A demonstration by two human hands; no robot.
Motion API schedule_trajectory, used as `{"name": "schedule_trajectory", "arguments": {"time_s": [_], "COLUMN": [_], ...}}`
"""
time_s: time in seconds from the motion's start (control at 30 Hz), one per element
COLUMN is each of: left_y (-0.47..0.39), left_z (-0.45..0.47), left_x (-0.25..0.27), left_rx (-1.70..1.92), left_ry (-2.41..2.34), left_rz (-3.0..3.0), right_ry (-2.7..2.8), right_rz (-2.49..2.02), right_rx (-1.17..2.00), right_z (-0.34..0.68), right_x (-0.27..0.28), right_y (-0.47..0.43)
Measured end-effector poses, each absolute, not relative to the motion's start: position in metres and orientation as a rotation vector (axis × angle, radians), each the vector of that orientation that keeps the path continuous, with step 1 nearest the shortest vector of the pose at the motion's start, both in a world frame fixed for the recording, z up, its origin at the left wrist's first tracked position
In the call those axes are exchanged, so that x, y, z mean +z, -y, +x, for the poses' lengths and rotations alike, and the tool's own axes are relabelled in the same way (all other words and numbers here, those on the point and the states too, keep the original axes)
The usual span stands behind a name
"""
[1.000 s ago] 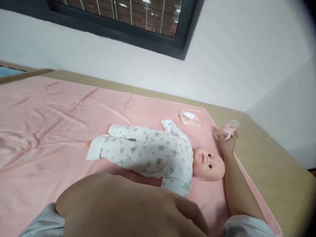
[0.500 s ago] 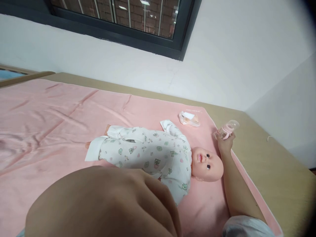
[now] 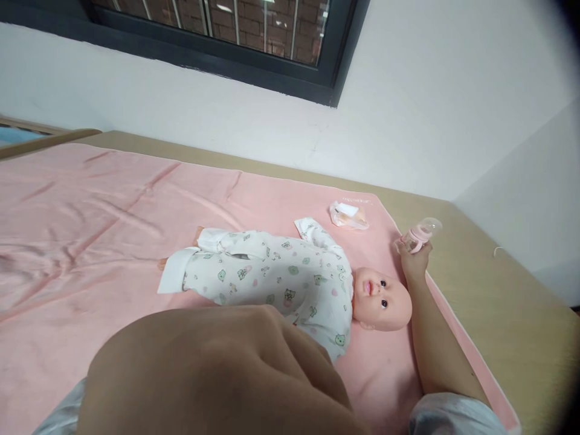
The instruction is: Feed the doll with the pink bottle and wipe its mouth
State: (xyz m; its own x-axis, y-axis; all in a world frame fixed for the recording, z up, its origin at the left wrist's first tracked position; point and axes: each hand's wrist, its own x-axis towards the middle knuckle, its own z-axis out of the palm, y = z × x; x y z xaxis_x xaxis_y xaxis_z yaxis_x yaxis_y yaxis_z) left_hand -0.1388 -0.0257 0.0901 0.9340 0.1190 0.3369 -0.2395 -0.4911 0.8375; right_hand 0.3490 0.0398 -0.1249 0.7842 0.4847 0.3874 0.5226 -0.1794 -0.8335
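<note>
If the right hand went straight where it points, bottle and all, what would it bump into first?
The right hand and its baby bottle would probably bump the white wall beyond the wooden surface, though depth is unclear.

outfit (image 3: pixel 276 272): white, green-pink animal print | blanket (image 3: pixel 113 205): pink | bottle (image 3: pixel 417 235): clear, pink

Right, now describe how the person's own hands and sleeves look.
The left hand and right hand are bare, with no glove, ring or watch showing. Loose, pale grey-white sleeves show on both sides; the right one ends around the elbow.
</note>
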Motion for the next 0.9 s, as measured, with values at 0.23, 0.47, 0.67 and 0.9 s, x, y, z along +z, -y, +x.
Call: {"name": "schedule_trajectory", "arguments": {"time_s": [0.23, 0.47, 0.67, 0.9], "left_y": [0.032, 0.03, 0.039, 0.056], "left_z": [-0.13, -0.133, -0.131, -0.125], "left_x": [0.109, 0.097, 0.088, 0.101], "left_rx": [0.333, 0.418, 0.535, 0.669], "left_ry": [0.36, 0.491, 0.336, 0.114], "left_rz": [1.917, 1.921, 1.918, 1.988], "right_ry": [0.767, 0.768, 0.791, 0.786], "right_rz": [-1.818, -1.763, -1.746, -1.761], "right_rx": [-0.035, -0.01, -0.035, -0.043], "right_z": [0.35, 0.35, 0.354, 0.356], "right_x": [-0.126, -0.126, -0.129, -0.131], "right_y": [-0.04, -0.038, -0.04, -0.04]}}
